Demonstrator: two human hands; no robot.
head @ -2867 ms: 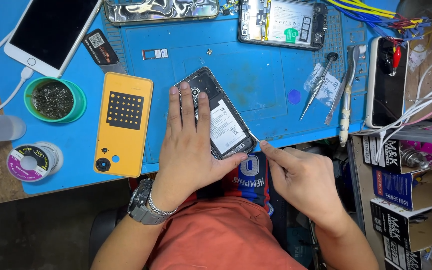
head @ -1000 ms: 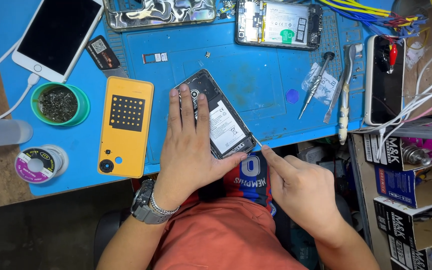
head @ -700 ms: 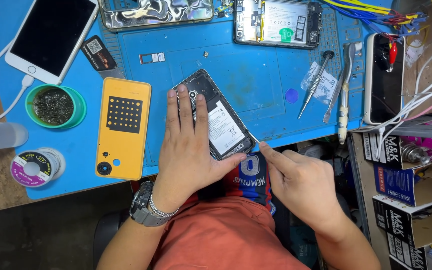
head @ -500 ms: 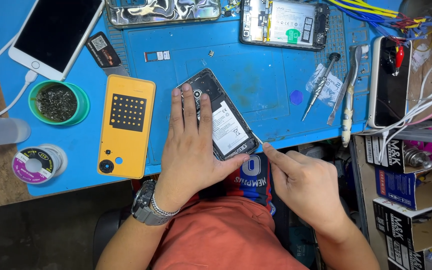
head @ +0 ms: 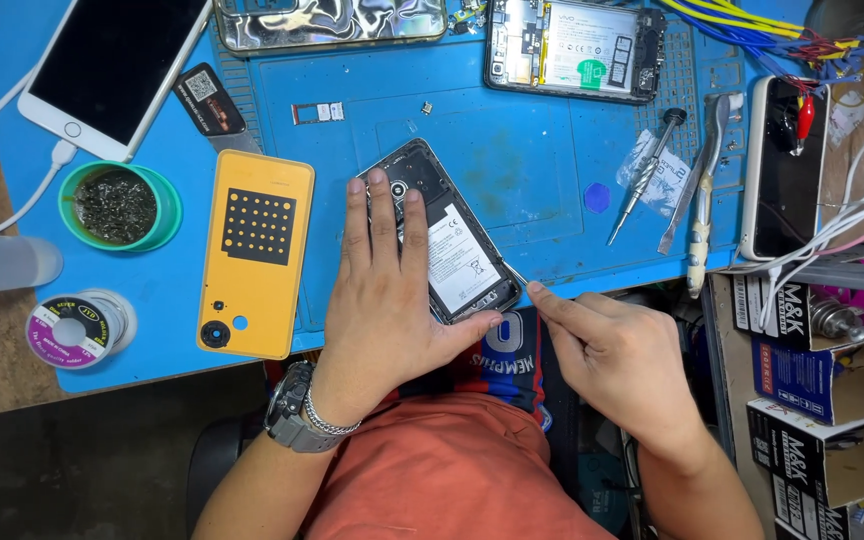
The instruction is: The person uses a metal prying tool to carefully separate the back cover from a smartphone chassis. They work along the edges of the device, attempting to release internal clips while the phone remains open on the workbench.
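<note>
An opened black phone [head: 452,245] with its battery showing lies tilted on the blue work mat [head: 512,160]. My left hand [head: 387,290] rests flat over its left half, fingers stretched toward the camera end, thumb at the lower corner. My right hand [head: 617,355] pinches a thin metal pry tool [head: 515,276] whose tip touches the phone's lower right corner. A yellow back cover [head: 255,252] lies inside-up just left of my left hand.
A white phone [head: 112,65] on a cable sits top left, a green tin [head: 122,205] and solder spool [head: 70,330] below it. Another opened phone [head: 574,48], a screwdriver [head: 644,170], tweezers [head: 697,190] and a black phone [head: 784,165] lie right. Boxes [head: 802,400] stand at lower right.
Both hands stay on the black phone. My right hand's tool tip has shifted only slightly along the phone's lower corner; the view has wobbled a little.
</note>
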